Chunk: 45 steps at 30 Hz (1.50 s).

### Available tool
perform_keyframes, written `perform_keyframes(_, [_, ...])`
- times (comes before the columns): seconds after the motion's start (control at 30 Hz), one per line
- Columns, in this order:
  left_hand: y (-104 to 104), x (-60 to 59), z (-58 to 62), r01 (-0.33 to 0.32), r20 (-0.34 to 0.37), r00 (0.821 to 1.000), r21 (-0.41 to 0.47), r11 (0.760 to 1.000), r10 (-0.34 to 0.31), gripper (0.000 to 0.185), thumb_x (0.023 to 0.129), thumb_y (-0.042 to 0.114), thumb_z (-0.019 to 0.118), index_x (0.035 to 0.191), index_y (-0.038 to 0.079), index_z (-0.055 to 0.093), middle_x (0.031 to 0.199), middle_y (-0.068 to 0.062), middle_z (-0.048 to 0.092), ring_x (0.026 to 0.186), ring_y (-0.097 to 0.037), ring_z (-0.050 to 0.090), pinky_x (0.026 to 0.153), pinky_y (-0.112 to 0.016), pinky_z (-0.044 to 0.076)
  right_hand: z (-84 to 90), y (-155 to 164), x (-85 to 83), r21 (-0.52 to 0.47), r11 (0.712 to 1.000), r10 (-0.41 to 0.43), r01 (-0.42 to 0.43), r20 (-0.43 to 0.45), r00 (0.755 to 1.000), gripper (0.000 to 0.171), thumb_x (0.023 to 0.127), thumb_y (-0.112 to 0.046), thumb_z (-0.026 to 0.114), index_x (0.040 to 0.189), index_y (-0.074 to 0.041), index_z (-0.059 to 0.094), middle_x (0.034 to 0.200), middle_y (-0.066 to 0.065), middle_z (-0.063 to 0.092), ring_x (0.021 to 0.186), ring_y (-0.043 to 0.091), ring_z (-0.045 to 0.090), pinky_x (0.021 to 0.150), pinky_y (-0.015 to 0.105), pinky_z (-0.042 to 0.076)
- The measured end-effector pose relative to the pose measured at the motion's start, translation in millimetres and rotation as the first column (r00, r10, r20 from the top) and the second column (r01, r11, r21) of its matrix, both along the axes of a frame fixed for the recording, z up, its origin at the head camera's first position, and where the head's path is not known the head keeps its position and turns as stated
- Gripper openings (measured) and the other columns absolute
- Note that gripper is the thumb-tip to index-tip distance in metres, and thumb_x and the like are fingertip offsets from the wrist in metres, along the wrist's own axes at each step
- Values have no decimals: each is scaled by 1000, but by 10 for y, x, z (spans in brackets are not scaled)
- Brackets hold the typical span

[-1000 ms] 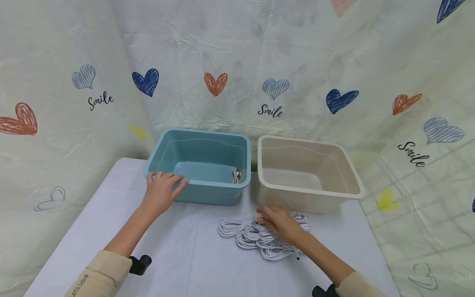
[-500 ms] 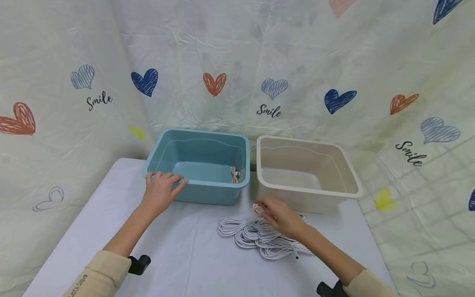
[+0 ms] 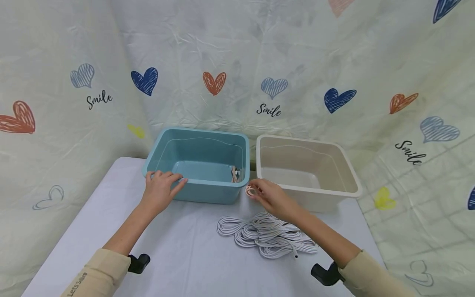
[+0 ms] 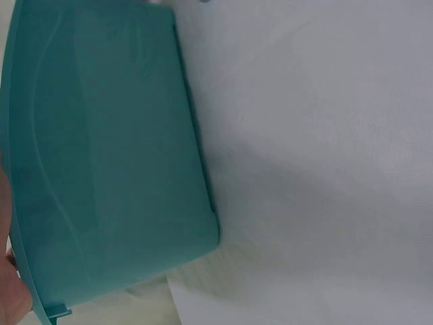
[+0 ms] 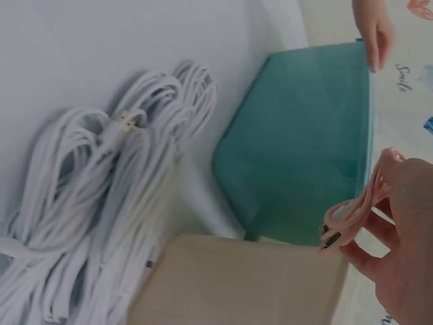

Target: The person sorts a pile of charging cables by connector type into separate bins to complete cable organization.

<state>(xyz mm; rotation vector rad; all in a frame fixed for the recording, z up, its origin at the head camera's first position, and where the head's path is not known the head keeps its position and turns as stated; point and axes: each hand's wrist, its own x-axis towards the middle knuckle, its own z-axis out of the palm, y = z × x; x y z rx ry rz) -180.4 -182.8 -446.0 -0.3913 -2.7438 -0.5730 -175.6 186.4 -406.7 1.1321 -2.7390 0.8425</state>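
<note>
The right hand (image 3: pixel 272 198) pinches a coiled pink cable (image 3: pixel 251 190) beside the blue bin (image 3: pixel 200 187) (left hand (image 3: pixel 161 190) resting open-fingered on its rim); carrying it over that rim likely follows.

We see a staged recording corner, not a lived-in room: a heart-printed "Smile" cloth backdrop (image 3: pixel 237 74) hangs behind a covered table (image 3: pixel 185 255) bearing two plastic bins (image 3: pixel 200 194).
</note>
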Motion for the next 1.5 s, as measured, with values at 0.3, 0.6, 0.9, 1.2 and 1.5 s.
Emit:
perform_keyframes(0.3, [-14,-19,-17,0,3,1000,-2,1000,0,31,104,34,68,114,7,79,106,-15,76,94,-40,60,104,-71,33,316,-186,-244,30,1000,8,-7,-27,1000,28,105,-9,66,130,0,61,90,4,59,80,16,55,69,34,52])
perform_keyframes(0.6, [-2,-19,-21,11,-34,999,12,1000,-10,28,103,31,70,112,6,79,104,-15,77,90,-39,60,102,-71,34,440,-374,-539,12,1000,17,-16,-34,999,28,105,-10,66,129,3,60,89,7,60,74,17,50,67,34,46])
perform_keyframes(0.9, [-11,-21,-28,10,-50,999,13,1000,-9,25,102,30,71,110,7,79,103,-15,77,89,-39,60,102,-71,35,505,-584,-784,31,999,-33,32,28,999,29,106,-13,65,130,2,59,90,9,61,79,22,59,70,36,50])
perform_keyframes(1.2, [-11,-22,-19,7,-30,1000,27,1000,-6,25,102,29,71,112,7,79,104,-15,77,91,-38,59,104,-71,33,578,-809,-1042,90,989,-123,116,77,989,35,108,-22,63,134,1,59,83,6,54,69,18,48,64,30,42])
perform_keyframes(1.5, [-6,-13,-15,12,-30,1000,32,999,-11,26,102,30,71,111,6,79,102,-15,76,89,-38,58,102,-71,33,634,-979,-1241,109,981,-171,161,86,982,38,109,-24,62,137,1,57,83,6,53,73,20,50,68,33,44])
